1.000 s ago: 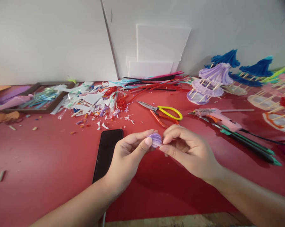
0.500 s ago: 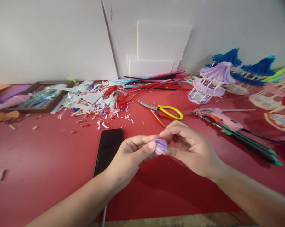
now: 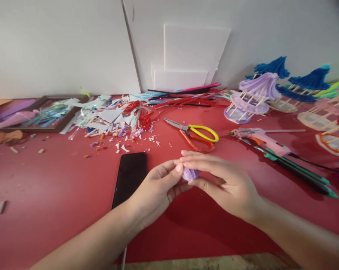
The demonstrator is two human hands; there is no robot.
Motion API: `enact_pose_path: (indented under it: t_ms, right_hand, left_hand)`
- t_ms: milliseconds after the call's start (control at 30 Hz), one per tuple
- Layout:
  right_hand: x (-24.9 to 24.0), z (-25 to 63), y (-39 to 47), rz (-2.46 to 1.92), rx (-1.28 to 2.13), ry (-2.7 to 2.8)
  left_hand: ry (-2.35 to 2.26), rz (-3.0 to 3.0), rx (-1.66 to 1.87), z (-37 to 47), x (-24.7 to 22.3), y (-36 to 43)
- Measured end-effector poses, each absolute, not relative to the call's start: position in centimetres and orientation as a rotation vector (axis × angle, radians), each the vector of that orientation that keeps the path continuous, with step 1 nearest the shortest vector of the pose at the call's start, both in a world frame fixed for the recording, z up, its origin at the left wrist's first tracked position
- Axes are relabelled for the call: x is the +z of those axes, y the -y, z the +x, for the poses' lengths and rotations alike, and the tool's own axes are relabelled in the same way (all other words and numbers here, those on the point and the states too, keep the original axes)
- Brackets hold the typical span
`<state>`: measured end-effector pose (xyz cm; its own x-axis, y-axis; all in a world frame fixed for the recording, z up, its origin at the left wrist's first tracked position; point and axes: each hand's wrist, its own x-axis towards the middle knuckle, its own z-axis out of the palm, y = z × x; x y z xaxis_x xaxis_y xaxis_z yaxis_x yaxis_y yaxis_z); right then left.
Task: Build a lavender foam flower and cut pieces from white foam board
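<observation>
Between my two hands is a small ridged purple ball (image 3: 190, 174), fuzzy and striped in lighter and darker lilac. My left hand (image 3: 161, 183) pinches its left side, thumb on top and fingers underneath. From the right, my right hand (image 3: 228, 180) closes on it, its fingers stretched over the top and its thumb at the lower edge. Part of the ball is covered by the fingers. Just beyond the hands lie scissors (image 3: 190, 129) with one yellow and one orange handle. A black phone (image 3: 131, 178) lies beside my left wrist.
A pink glue gun (image 3: 270, 141) and green-black pliers-like tool (image 3: 296, 170) lie at right. Behind them stand a purple carousel-like model (image 3: 249, 99) and blue ones (image 3: 307, 82). Scraps (image 3: 110, 118), coloured pipe cleaners (image 3: 186, 95) and a brown frame (image 3: 45, 129) line the back; foam boards (image 3: 196, 48) lean there.
My right hand's fingers have flattened and moved left over the top of the purple ball, uncovering the scissors' orange handle. My left hand stays nearly in place, its lower fingers now showing beneath.
</observation>
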<state>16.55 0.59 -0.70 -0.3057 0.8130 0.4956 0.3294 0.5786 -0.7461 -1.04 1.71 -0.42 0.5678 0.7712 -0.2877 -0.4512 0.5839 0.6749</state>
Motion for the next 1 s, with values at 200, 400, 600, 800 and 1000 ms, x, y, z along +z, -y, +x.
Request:
enact_pose_path:
  t_ms: [200, 400, 600, 800, 1000]
  right_hand:
    - [-0.46, 16.40, -0.37, -0.885, 0.421, 1.951]
    - [-0.11, 16.21, -0.12, -0.810, 0.359, 1.942]
    - [0.09, 16.29, 0.03, -0.821, 0.367, 1.932]
    - [0.20, 16.66, -0.32, -0.836, 0.443, 1.974]
    - [-0.18, 16.42, 0.08, -0.903, 0.510, 1.927]
  left_hand:
    - [-0.559, 0.514, 0.722, -1.13, -0.58, -1.48]
    - [-0.589, 0.549, 0.689, -1.26, -0.40, -1.48]
    - [-0.591, 0.617, 0.682, -1.13, -0.35, -1.29]
    - [-0.587, 0.559, 0.695, -1.20, 0.14, -1.52]
    - [-0.594, 0.624, 0.646, -1.38, 0.06, -1.85]
